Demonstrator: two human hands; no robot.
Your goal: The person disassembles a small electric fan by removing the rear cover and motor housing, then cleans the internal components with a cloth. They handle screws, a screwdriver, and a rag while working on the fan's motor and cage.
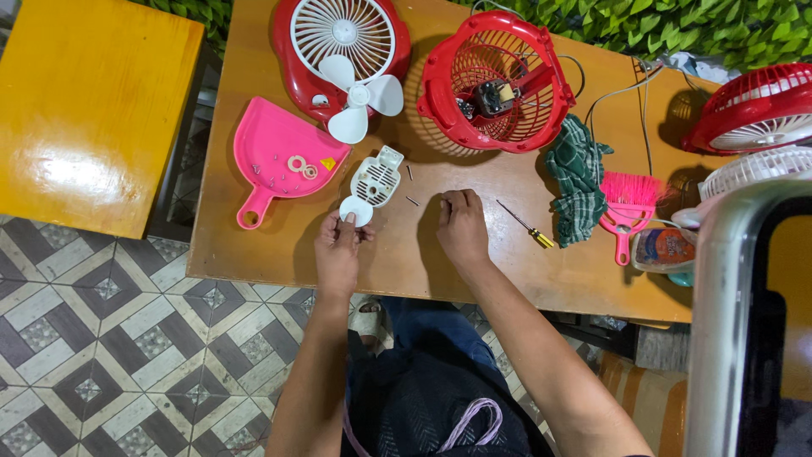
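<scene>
Here a wooden table (507,254) carries the parts of a dismantled small fan, with a yellow table (85,110) standing apart at the far left over the patterned tile floor (93,355). At the far side lie the red fan housing with its white front grille (342,42) and, to its right, the red rear cage (495,80) with the motor in its middle. A pink dustpan (279,156) holding small washers sits left of centre, and the white three-blade propeller (359,97) rests between it and the housing. A green checked cloth (578,178) and a pink brush (630,203) lie to the right. The left hand (338,254) grasps the near end of a white vented motor cover (372,184) with its fingertips, near the table's front edge. The right hand (463,227) rests just right of it, fingers curled, pinching something too small to make out. A yellow-handled screwdriver (526,226) lies just right of that hand, and two small screws (411,186) lie between the cover and the hand.
</scene>
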